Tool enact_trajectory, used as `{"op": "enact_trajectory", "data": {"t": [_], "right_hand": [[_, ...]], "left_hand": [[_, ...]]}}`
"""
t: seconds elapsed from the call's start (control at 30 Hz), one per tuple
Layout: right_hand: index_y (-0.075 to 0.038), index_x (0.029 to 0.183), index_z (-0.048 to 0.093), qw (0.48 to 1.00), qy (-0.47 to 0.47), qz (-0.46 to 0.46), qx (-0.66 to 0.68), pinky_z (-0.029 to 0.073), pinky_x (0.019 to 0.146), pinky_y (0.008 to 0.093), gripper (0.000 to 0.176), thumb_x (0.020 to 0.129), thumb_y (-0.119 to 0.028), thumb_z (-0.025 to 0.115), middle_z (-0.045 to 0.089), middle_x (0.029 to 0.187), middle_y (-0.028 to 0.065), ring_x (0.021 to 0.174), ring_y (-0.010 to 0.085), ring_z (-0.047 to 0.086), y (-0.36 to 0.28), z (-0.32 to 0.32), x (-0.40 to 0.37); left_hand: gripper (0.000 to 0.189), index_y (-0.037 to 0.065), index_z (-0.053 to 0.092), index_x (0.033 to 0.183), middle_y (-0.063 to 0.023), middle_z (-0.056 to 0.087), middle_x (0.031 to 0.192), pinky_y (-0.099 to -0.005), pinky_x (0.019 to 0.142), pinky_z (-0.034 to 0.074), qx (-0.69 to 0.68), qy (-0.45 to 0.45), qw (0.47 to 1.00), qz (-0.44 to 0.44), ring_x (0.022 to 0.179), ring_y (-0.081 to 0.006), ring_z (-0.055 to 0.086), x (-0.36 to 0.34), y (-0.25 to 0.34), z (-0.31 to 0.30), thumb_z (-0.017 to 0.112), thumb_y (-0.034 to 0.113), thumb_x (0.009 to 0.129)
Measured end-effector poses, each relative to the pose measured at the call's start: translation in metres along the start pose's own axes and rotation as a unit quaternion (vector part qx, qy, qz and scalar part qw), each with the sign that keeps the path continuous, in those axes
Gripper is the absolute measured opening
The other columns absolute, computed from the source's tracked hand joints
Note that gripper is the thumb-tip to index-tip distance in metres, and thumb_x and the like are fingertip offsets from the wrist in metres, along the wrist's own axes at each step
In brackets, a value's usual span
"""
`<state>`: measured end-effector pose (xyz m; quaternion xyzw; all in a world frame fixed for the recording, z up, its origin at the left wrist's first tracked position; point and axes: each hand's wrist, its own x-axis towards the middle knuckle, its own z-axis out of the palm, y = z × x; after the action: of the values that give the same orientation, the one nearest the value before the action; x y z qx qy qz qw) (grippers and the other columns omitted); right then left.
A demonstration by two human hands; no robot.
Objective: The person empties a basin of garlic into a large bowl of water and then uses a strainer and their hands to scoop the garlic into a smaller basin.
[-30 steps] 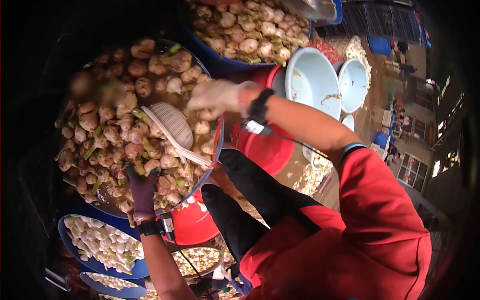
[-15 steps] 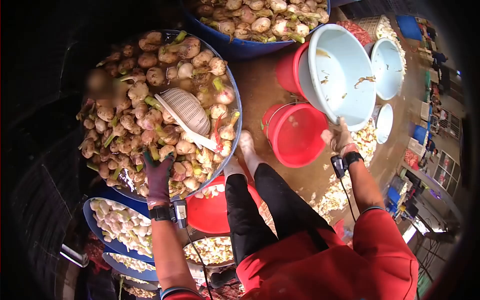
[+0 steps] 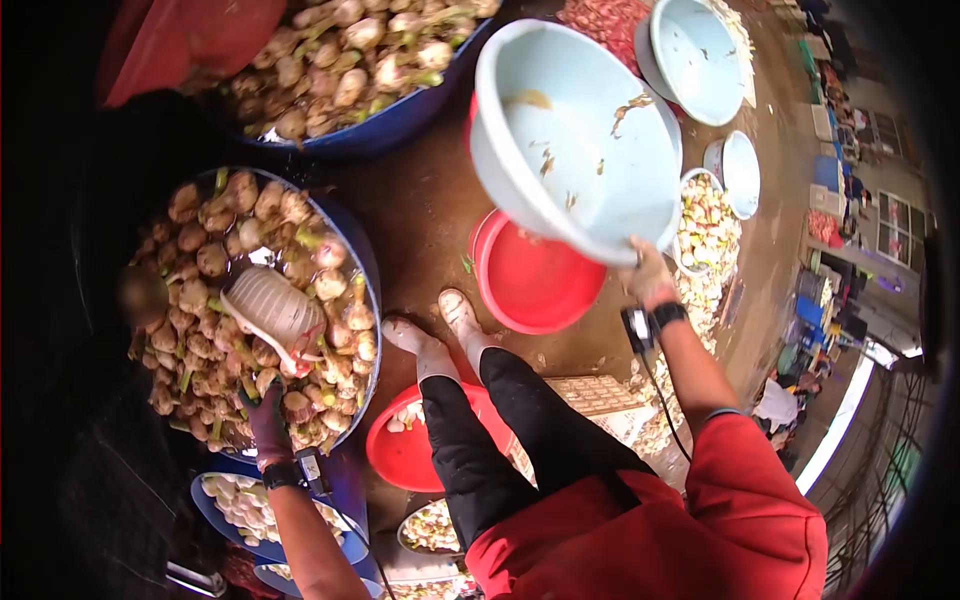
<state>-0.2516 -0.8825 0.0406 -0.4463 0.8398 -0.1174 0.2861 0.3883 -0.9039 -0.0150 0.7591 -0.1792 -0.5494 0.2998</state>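
Observation:
My right hand is closed on the lower rim of a large light blue basin, which is tilted with its inside facing me; brown scraps stick to it. My left hand, in a dark glove, rests with fingers apart at the near edge of a blue tub. Its fingertips touch garlic bulbs with stems, which lie in water there. On top of the bulbs, close to that hand, lies a white plastic scoop basket with slots and a handle.
A red bucket stands below the basin. Another blue tub of garlic is at the top, with a red basin over it. By my legs is a red basin. Peeled garlic fills a container lower left.
The light blue basin has shifted left in view with my right hand, and its rim is now gripped. My view has turned, and my left hand stays at the garlic tub.

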Motion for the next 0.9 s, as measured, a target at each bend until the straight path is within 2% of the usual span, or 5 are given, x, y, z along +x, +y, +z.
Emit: {"op": "enact_trajectory", "data": {"t": [0.2, 0.53, 0.6, 0.77, 0.9], "right_hand": [[-0.001, 0.100, 0.057, 0.720, 0.021, 0.382, 0.579, 0.049, 0.073, 0.0275, 0.021, 0.086, -0.015, 0.059, 0.061, 0.095, 0.0068, 0.086, 0.0168, 0.058, 0.068, -0.008, -0.162], [0.001, 0.101, 0.058, 0.966, -0.239, 0.077, -0.054, 0.049, 0.077, 0.0346, 0.029, 0.078, -0.013, 0.068, 0.065, 0.091, 0.0167, 0.089, 0.0275, 0.063, 0.133, 0.004, -0.193], [-0.001, 0.103, 0.059, 0.706, -0.039, 0.571, 0.418, 0.050, 0.076, 0.0339, 0.040, 0.077, -0.030, 0.069, 0.067, 0.094, 0.0149, 0.090, 0.0219, 0.064, 0.143, 0.012, -0.180], [0.003, 0.121, 0.051, 0.917, -0.062, 0.237, -0.316, 0.044, 0.092, 0.0389, 0.063, 0.075, -0.036, 0.069, 0.056, 0.119, 0.0240, 0.107, 0.0346, 0.057, 0.061, -0.027, -0.110], [0.001, 0.130, 0.045, 0.987, -0.139, 0.082, -0.007, 0.042, 0.096, 0.0362, 0.065, 0.078, -0.031, 0.068, 0.053, 0.125, 0.0224, 0.113, 0.0311, 0.054, -0.105, -0.001, -0.043]], "left_hand": [[0.080, 0.003, 0.018, 0.143, -0.0103, 0.051, 0.122, -0.0316, 0.088, 0.044, -0.039, 0.033, 0.997, -0.060, 0.103, -0.0206, 0.054, 0.004, -0.001, 0.001, 0.066, 0.013, 0.079], [0.039, 0.002, 0.058, 0.115, -0.0033, 0.064, 0.099, -0.0305, 0.076, 0.051, 0.047, -0.010, 0.992, -0.114, 0.088, -0.0155, 0.063, 0.010, -0.009, -0.015, 0.061, 0.029, 0.087], [0.042, 0.002, 0.055, 0.116, -0.0038, 0.063, 0.098, -0.0293, 0.074, 0.050, 0.131, 0.011, 0.984, -0.123, 0.086, -0.0148, 0.062, 0.016, -0.013, -0.021, 0.063, 0.029, 0.085], [0.066, 0.002, 0.040, 0.128, -0.0099, 0.060, 0.105, -0.0306, 0.073, 0.049, 0.109, 0.086, 0.990, 0.006, 0.087, -0.0192, 0.059, 0.008, -0.005, 0.007, 0.074, 0.016, 0.072], [0.075, 0.003, 0.038, 0.130, -0.0122, 0.059, 0.111, -0.0318, 0.082, 0.048, 0.077, 0.094, 0.993, 0.000, 0.096, -0.0221, 0.059, 0.017, -0.019, 0.003, 0.077, 0.017, 0.068]]}}
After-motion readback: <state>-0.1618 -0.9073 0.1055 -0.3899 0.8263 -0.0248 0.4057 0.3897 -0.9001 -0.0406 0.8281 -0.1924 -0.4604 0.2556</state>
